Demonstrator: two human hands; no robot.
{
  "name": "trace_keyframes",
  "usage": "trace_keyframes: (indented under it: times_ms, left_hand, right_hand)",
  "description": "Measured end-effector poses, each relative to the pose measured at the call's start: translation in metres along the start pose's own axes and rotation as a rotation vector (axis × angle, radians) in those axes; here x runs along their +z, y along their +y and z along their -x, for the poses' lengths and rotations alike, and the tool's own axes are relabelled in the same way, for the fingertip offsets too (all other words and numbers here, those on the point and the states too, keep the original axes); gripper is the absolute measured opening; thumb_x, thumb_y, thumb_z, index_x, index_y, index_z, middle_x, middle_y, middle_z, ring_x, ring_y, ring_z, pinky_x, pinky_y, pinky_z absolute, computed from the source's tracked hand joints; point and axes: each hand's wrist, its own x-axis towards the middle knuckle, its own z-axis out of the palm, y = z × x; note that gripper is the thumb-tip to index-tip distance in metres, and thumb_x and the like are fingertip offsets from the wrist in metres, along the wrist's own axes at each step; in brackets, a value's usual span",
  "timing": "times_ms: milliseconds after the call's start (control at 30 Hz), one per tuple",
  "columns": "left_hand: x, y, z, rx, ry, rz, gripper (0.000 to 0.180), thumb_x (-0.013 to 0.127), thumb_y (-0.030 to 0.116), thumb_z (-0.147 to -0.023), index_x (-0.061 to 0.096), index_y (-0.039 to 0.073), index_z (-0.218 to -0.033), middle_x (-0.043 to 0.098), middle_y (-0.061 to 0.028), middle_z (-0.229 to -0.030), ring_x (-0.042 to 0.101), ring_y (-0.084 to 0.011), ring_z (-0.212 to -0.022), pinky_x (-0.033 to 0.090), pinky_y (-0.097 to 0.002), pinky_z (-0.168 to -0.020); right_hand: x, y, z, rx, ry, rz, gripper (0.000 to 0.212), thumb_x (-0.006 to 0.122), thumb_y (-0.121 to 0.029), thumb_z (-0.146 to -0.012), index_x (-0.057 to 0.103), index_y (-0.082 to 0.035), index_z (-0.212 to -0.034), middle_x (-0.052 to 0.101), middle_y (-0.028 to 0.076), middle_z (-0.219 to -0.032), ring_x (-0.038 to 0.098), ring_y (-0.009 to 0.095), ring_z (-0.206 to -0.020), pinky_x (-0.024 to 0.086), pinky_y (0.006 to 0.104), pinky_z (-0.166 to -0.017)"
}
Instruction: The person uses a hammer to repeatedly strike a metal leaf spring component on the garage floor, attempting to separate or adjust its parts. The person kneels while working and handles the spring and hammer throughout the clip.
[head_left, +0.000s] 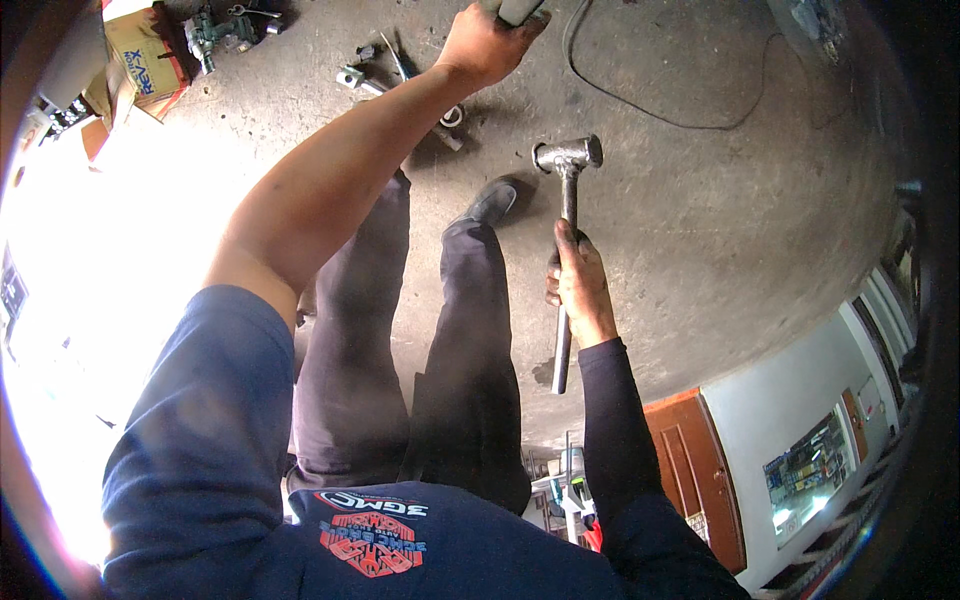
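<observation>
Hammer in my right hand: its metal head lies toward 1 o'clock, its handle's end between 4 and 5. Behind it spreads the grey concrete floor, the largest thing around me. At 4 o'clock stands a white wall with a window, and next to it a brown door. My legs, in dark trousers, stretch up from 6 and 7 o'clock toward 11 and 12. A cardboard box sits at 10, and a thin dark cable curves across the floor near 2. My dark shoe is at 12.

My right hand clasps the handle, fingers wrapped round, thumb along it. Farther out at 12, my left hand grips a grey piece, cut off by the upper edge. Small metal parts lie at 11; nearer 12, a pale ring.
</observation>
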Motion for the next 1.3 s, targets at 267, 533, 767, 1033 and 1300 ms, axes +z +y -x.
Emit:
trace_keyframes:
  times_ms: [267,533,767,1033,1300]
  left_hand:
    - [0.011,-0.049,-0.010,-0.136,-0.081,-0.168,0.064,0.066,0.063,-0.093,0.072,-0.001,-0.099,0.072,-0.0230,-0.086,0.073,-0.0350,-0.089,0.056,-0.0459,-0.080]
    - [0.003,-0.043,0.014,-0.269,-0.157,0.032,0.057,0.070,0.056,-0.094,0.074,0.000,-0.099,0.074,-0.0226,-0.087,0.072,-0.0335,-0.081,0.054,-0.0450,-0.079]
    - [0.008,-0.040,0.014,-0.241,-0.181,-0.018,0.050,0.072,0.051,-0.093,0.073,0.002,-0.098,0.072,-0.0241,-0.086,0.071,-0.0328,-0.080,0.054,-0.0436,-0.077]
    - [-0.001,-0.053,0.019,-0.094,-0.206,0.002,0.042,0.074,0.043,-0.095,0.074,0.002,-0.096,0.074,-0.0207,-0.085,0.070,-0.0272,-0.077,0.054,-0.0414,-0.076]
    - [-0.020,-0.063,0.001,-0.150,-0.278,-0.126,0.061,0.070,0.062,-0.092,0.072,0.001,-0.096,0.068,-0.0119,-0.075,0.062,-0.0230,-0.071,0.051,-0.0423,-0.071]
  right_hand:
    - [0.019,-0.035,0.029,-0.115,0.016,-0.004,0.052,0.059,-0.066,-0.098,0.048,-0.015,-0.097,0.042,-0.006,-0.063,0.042,0.004,-0.047,0.037,0.0226,-0.042]
    - [-0.003,-0.150,0.093,-0.579,0.205,0.475,0.057,0.049,-0.068,-0.101,0.055,-0.011,-0.096,0.045,-0.003,-0.065,0.046,0.006,-0.049,0.038,0.0244,-0.043]
    - [-0.036,-0.323,0.225,-1.394,0.531,0.311,0.066,0.047,-0.079,-0.096,0.054,-0.014,-0.090,0.044,-0.006,-0.063,0.045,0.004,-0.050,0.034,0.0219,-0.042]
    - [0.033,-0.164,0.044,-0.346,0.329,0.202,0.064,0.053,-0.077,-0.095,0.049,-0.014,-0.090,0.040,-0.007,-0.064,0.041,0.004,-0.048,0.033,0.0221,-0.039]
    - [-0.011,-0.161,0.078,-0.495,0.359,0.217,0.068,0.053,-0.083,-0.090,0.046,-0.016,-0.085,0.038,-0.009,-0.061,0.041,0.003,-0.047,0.036,0.0212,-0.040]
